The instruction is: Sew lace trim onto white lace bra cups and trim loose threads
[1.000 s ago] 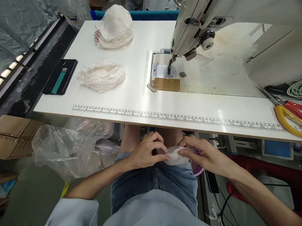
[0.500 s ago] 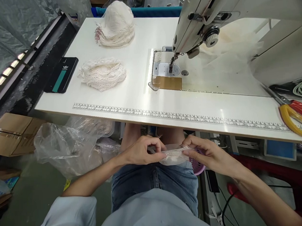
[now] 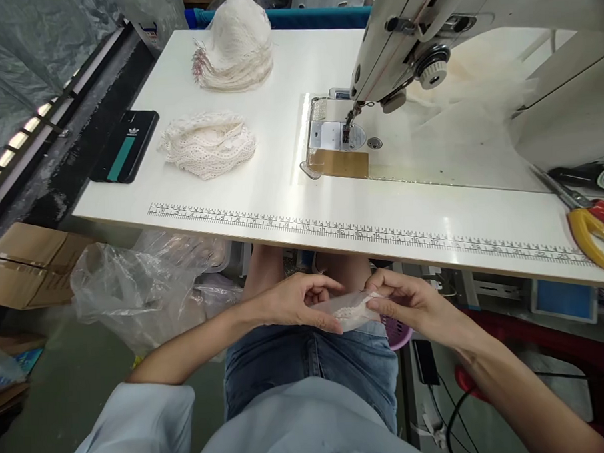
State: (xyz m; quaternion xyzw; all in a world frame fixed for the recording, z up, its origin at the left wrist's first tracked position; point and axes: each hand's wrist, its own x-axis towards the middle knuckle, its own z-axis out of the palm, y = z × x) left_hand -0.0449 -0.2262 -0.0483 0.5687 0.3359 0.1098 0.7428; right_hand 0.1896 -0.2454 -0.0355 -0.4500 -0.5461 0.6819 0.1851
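Over my lap, below the table's front edge, both hands hold a small piece of sheer fabric with white lace trim [image 3: 349,309]. My left hand [image 3: 298,301] pinches its left end with curled fingers. My right hand [image 3: 410,303] grips its right end, fingers closed on it. The piece is stretched between the two hands above my denim shorts [image 3: 313,366].
A white sewing table [image 3: 281,207] with a printed ruler carries a sewing machine [image 3: 424,34], two lace piles [image 3: 208,144] [image 3: 234,46], a black phone [image 3: 126,146] and red-yellow scissors [image 3: 595,230]. A plastic bag [image 3: 149,286] and cardboard boxes [image 3: 28,265] lie at left.
Both hands have lifted slightly and drawn closer together on the lace piece; the left fingers have shifted their pinch along it. The camera has tipped a little.
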